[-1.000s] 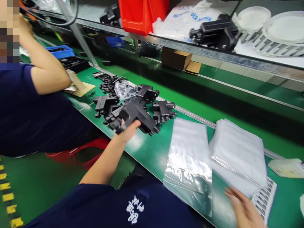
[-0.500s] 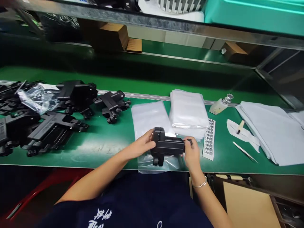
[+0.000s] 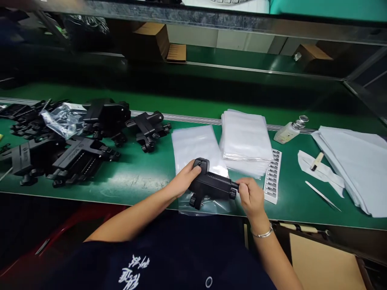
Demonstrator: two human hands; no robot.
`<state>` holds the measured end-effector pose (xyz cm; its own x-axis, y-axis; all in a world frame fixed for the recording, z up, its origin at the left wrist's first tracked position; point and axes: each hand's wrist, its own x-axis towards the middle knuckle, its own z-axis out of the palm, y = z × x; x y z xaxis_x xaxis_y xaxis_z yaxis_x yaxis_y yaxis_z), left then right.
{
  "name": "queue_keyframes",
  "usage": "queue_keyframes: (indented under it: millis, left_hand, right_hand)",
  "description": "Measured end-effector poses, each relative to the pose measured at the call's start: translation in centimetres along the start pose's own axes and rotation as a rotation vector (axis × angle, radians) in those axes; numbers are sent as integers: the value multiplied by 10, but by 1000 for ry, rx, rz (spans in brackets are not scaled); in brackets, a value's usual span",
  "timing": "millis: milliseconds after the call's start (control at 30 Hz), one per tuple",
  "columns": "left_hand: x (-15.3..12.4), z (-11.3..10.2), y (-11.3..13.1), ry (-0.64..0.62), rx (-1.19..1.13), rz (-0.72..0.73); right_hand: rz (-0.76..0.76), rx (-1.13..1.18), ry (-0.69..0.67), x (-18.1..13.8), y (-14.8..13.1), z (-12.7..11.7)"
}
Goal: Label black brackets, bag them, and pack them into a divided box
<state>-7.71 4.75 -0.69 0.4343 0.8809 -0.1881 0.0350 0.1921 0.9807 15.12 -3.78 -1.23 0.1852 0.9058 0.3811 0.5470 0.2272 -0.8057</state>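
A black plastic clamp-style holder [image 3: 213, 186] with small rounded feet is tilted between my hands, its right end lower. My left hand [image 3: 185, 179] grips its wide left end, thumb on top. At the other end, my right hand [image 3: 251, 195] is closed round a thin black part that sticks out of the holder; the fingers hide its tip. Under the holder lies a clear plastic bag [image 3: 193, 143], flat on the green bench. Just behind my right hand are a stack of clear bags [image 3: 246, 135] and a sheet of barcode labels [image 3: 273, 177].
Several similar black holders [image 3: 80, 159] are heaped at the left with a crumpled clear bag [image 3: 65, 120]. To the right are a pump bottle [image 3: 288, 132], tweezers [image 3: 322, 195] and white sheets [image 3: 353, 161]. A metal shelf edge [image 3: 193, 18] crosses above the bench.
The holder has gone from nearly level to tilted, right end down. My right hand has turned into a closed grip on the thin end part. The view has shifted slightly.
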Motion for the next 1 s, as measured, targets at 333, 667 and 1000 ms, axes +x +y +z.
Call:
queue_keyframes:
  millis: [333,667,1000]
  left_hand:
    - [-8,-30,-2,-200,363,421]
    - [-15,-43,-8,-186,547,773]
    - [-24,-55,-5,-43,114,272]
  right_hand:
    - [139,277,-127,-7,18,5]
    - [40,271,-111,-9,14,14]
    - [-580,-320,-267,9,-7,1]
